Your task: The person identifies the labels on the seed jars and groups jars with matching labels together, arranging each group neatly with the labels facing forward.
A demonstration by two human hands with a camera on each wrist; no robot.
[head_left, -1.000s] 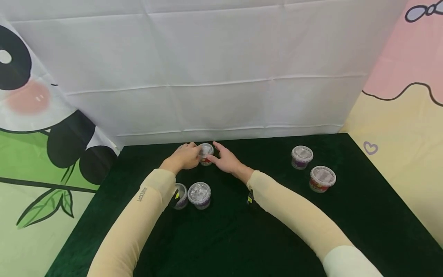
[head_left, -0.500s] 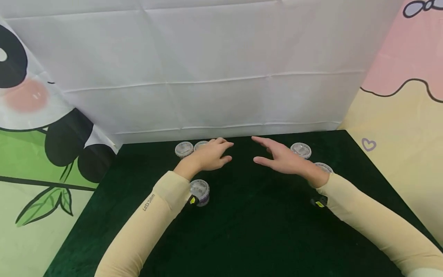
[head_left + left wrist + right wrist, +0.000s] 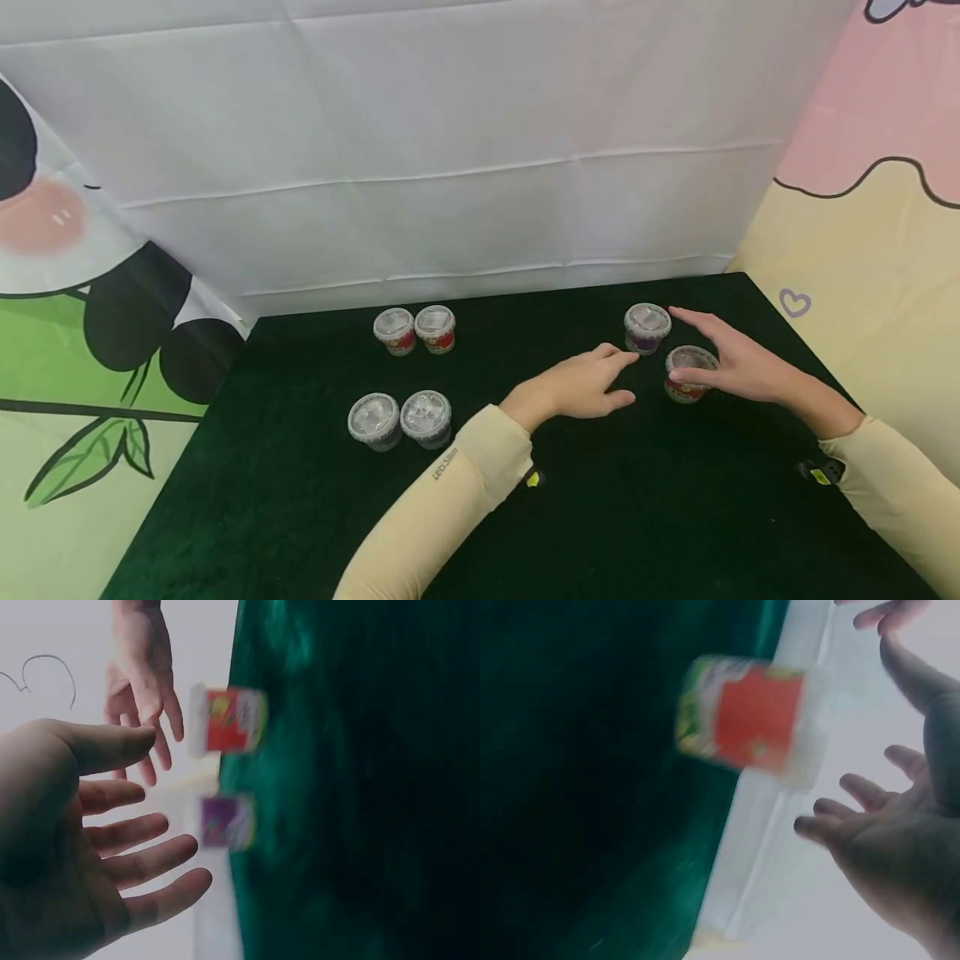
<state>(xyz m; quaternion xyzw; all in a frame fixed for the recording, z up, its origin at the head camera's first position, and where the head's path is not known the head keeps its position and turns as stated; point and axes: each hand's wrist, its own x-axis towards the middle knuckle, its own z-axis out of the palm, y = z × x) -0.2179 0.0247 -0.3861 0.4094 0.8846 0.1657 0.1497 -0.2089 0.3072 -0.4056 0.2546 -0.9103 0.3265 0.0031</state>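
Note:
Two small lidded plastic tubs stand on the right of the table in the head view: a purple-labelled tub point(image 3: 647, 328) farther back and a red-labelled tub point(image 3: 690, 379) in front. Around the near one, my right hand point(image 3: 742, 362) spreads its thumb and fingers, the thumb overlapping the lid in this view. To the left of both tubs, my left hand point(image 3: 576, 385) hovers with fingers extended and nothing in it. The left wrist view shows the red-labelled tub point(image 3: 231, 720) and purple-labelled tub point(image 3: 227, 822) beyond the fingers. In the right wrist view, that red-labelled tub point(image 3: 757, 716) appears blurred.
On the left stand two red-labelled tubs point(image 3: 435, 330) side by side at the back, with another pair of tubs point(image 3: 373, 421) in front of them. Dark green cloth point(image 3: 637, 517) covers the table. A white sheet point(image 3: 480, 208) hangs behind its far edge.
Both hands have left the back-left tubs, which now stand side by side, and have moved right. The right hand has reached the red-labelled tub on the right; the left hand has followed.

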